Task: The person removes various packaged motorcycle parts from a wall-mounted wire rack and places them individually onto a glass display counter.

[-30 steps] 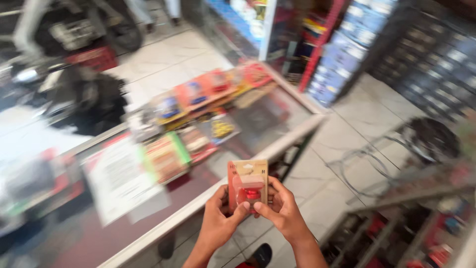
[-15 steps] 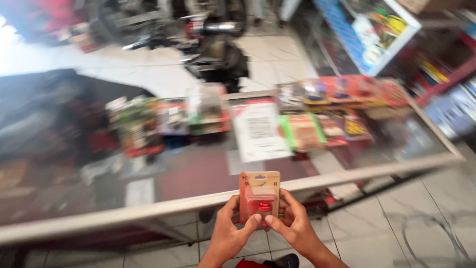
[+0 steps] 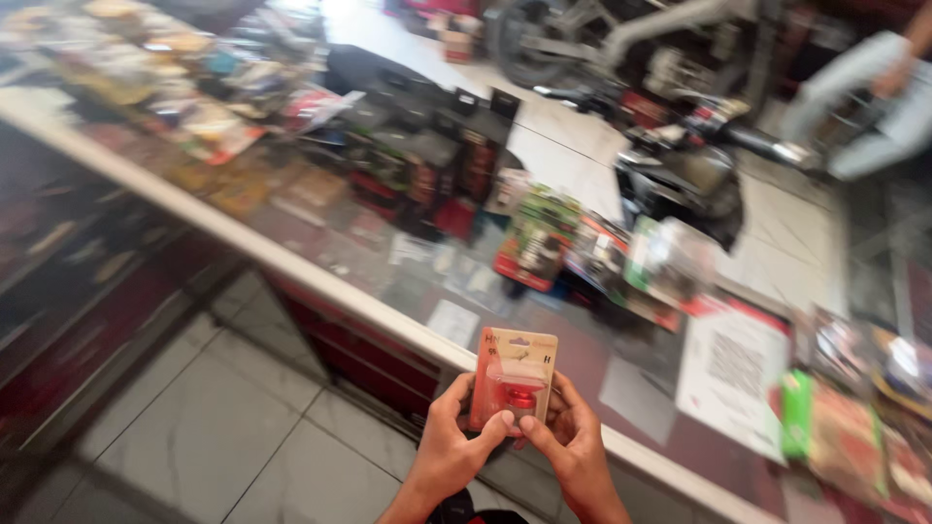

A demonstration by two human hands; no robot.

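Both hands grip a small orange blister pack (image 3: 514, 376) w/ a red part inside, upright, near centre, just above the glass counter (image 3: 388, 291) edge. Left hand (image 3: 454, 448) holds its left side, right hand (image 3: 571, 446) its right; thumbs on front.

We see the blister pack (image 3: 513, 378): orange card, clear bubble enclosing a red part, held upright, face toward us, above the floor.
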